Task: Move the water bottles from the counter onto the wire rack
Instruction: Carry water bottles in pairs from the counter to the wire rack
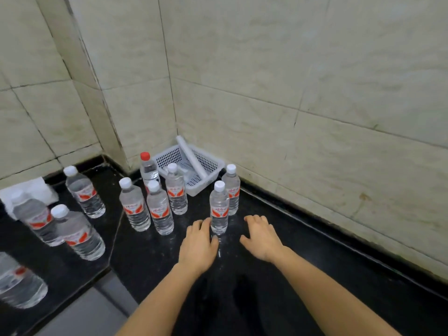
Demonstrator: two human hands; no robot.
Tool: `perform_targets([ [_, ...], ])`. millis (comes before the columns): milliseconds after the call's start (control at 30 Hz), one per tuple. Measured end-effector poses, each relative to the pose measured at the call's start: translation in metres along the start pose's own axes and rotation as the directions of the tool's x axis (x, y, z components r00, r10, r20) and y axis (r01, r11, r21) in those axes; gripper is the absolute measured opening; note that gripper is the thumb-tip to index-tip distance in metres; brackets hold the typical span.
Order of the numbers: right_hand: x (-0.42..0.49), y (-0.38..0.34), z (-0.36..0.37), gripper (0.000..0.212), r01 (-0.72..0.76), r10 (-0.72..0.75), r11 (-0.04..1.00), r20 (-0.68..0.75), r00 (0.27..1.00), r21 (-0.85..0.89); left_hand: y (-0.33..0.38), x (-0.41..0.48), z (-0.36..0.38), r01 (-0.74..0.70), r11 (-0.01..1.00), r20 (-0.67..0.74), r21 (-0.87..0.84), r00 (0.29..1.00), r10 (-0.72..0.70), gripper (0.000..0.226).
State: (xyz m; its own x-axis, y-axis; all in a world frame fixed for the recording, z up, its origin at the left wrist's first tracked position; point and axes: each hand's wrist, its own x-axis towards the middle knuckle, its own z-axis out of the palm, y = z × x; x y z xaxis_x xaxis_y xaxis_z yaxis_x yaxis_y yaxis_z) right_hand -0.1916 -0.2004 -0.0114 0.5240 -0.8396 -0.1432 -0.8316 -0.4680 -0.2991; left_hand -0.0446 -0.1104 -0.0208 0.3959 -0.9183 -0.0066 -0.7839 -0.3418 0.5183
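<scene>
Several clear water bottles with white caps and red-orange labels stand upright on the black counter [303, 251]. The nearest bottle [219, 209] stands between my hands. My left hand [198, 241] lies just left of its base, fingers touching or nearly touching it, holding nothing. My right hand [260, 235] hovers to its right, fingers spread, apart from it. Another bottle [232, 190] stands right behind. A group of bottles [155, 202] stands further left, one with a red cap [148, 169]. More bottles [72, 229] stand at the far left. No wire rack is in view.
A white perforated plastic basket [213, 166] holding a white tube [191, 157] sits in the tiled corner. A white cloth or paper [34, 190] lies at the left wall. The counter's front edge drops to a grey floor [92, 311] at the lower left.
</scene>
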Motion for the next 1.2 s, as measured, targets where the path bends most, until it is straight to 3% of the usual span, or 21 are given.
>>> perform_targets([
  [233,0.099,-0.011,-0.027,0.047,-0.081,0.086,0.996,-0.12,0.989,0.046,0.0,0.101,-0.008,-0.176,0.972,-0.129,-0.153,0.979,0.157,0.06],
  [333,0.142,-0.015,-0.037,0.049,-0.068,0.076,0.996,-0.162,0.984,0.055,-0.006,0.129,-0.005,-0.299,0.94,-0.108,-0.162,0.953,0.285,0.059],
  [467,0.18,-0.02,-0.042,0.058,-0.017,0.009,0.997,-0.113,0.994,-0.078,-0.018,0.147,-0.002,-0.371,0.92,-0.059,-0.13,0.929,0.366,0.049],
  [567,0.192,-0.02,-0.036,0.052,-0.008,-0.019,0.978,-0.127,0.992,-0.208,-0.02,0.152,-0.003,-0.37,0.916,-0.084,-0.155,0.929,0.361,0.046],
  [667,0.191,-0.018,-0.033,0.044,0.005,-0.047,0.973,-0.176,0.983,-0.231,-0.017,0.152,-0.005,-0.355,0.924,-0.054,-0.145,0.935,0.351,0.047],
  [800,0.179,-0.017,-0.032,0.04,-0.031,0.011,0.994,-0.192,0.981,-0.102,-0.012,0.153,-0.01,-0.354,0.921,-0.039,-0.159,0.935,0.353,0.044],
  [933,0.152,-0.01,-0.026,0.036,-0.08,0.08,0.997,-0.205,0.975,0.007,-0.008,0.147,-0.012,-0.376,0.92,-0.028,-0.111,0.927,0.375,0.023],
  [1200,0.074,0.018,-0.045,0.022,-0.171,0.249,0.937,-0.237,0.939,0.305,0.017,0.117,-0.021,-0.418,0.902,0.002,-0.107,0.907,0.421,0.024],
])
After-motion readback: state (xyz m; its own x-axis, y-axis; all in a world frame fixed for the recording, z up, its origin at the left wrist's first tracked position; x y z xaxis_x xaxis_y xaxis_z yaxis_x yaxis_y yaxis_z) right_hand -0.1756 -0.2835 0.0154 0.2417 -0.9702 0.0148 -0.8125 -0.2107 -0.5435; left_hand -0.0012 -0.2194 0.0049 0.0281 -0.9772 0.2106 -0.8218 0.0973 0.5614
